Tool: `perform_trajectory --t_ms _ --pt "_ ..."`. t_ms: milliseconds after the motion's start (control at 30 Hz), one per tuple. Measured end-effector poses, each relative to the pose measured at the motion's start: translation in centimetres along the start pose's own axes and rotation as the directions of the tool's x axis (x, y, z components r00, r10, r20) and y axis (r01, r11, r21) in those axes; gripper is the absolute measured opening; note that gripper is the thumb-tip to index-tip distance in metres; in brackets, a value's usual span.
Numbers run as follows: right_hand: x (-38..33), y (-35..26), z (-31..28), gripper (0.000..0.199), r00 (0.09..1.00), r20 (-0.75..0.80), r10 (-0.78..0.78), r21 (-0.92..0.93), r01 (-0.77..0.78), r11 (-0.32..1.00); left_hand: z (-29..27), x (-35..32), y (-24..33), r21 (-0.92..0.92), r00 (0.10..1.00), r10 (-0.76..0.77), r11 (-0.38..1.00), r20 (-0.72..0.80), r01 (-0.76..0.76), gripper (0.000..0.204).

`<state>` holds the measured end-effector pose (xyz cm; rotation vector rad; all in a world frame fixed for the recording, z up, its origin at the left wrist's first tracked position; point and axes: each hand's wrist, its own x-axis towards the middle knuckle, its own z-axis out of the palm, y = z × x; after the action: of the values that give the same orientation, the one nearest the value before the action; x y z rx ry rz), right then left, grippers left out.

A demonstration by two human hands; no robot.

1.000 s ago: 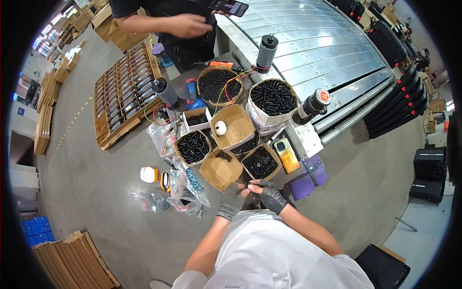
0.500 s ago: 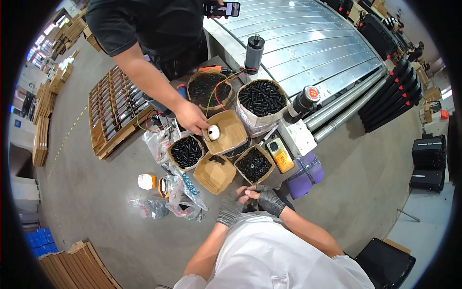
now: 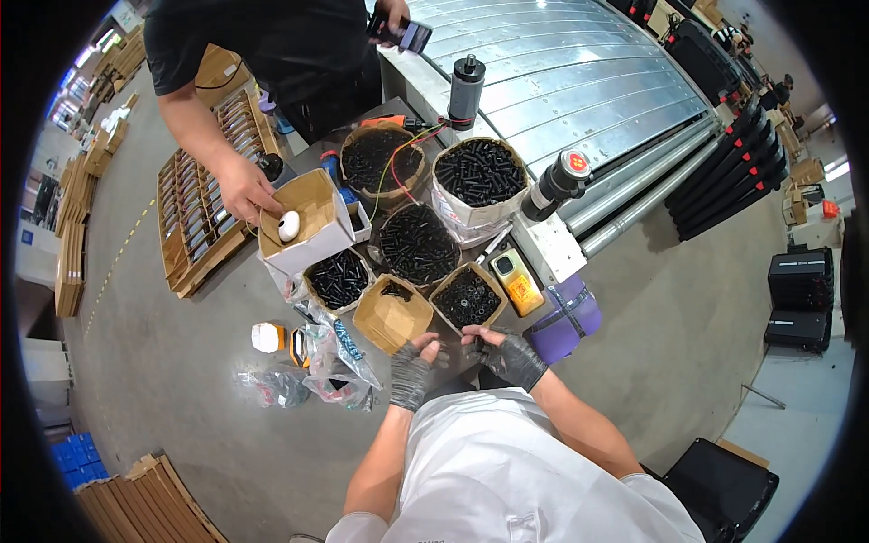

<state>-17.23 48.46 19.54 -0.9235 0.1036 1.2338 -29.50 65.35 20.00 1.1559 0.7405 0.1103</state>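
My left hand (image 3: 414,373), in a grey fingerless glove, is just in front of a brown open box (image 3: 393,319) with a few small black parts inside. Its fingers are loosely bent and apart, with nothing visible in them. My right hand (image 3: 510,355), gloved alike, is at the near edge of a box of small black rings and screws (image 3: 467,297). Its fingers are partly spread, and no held thing shows. A co-worker's hand (image 3: 244,192) grips a cardboard box (image 3: 312,217) holding a white rounded object (image 3: 289,225).
Containers of black screws (image 3: 418,242) crowd the worktop, with a yellow phone (image 3: 518,281) at their right. Beyond are a dark motor cylinder (image 3: 466,90) and a metal roller conveyor (image 3: 570,81). Plastic bags (image 3: 339,371) lie left, a purple roll (image 3: 563,319) right.
My hands have moved apart from each other. The co-worker has carried the cardboard box left, uncovering a container of black screws, and lowered the phone in the other hand.
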Motion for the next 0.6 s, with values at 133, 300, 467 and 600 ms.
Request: perform_trajectory --t_ms 133,300,467,600 --pt "-1.3 -2.1 1.3 0.039 0.999 0.039 -0.023 0.217 0.014 0.976 -0.8 -0.6 0.6 -0.205 0.995 -0.096 0.974 0.02 0.098 0.026" --pt "-1.2 -2.7 1.8 0.041 0.997 0.043 -0.057 0.24 0.045 0.97 -0.4 -0.8 1.8 -0.033 0.999 -0.048 0.998 0.007 0.049 0.029" --pt "-1.8 -3.8 2.4 0.042 0.999 0.043 -0.008 0.219 -0.002 0.976 1.3 -0.6 3.0 0.088 1.0 0.018 0.996 -0.026 -0.015 0.025" --pt "-2.0 -4.4 2.7 0.04 0.999 0.042 -0.034 0.07 0.031 0.997 2.2 0.3 3.7 0.16 0.993 0.095 0.984 -0.069 -0.083 0.026"
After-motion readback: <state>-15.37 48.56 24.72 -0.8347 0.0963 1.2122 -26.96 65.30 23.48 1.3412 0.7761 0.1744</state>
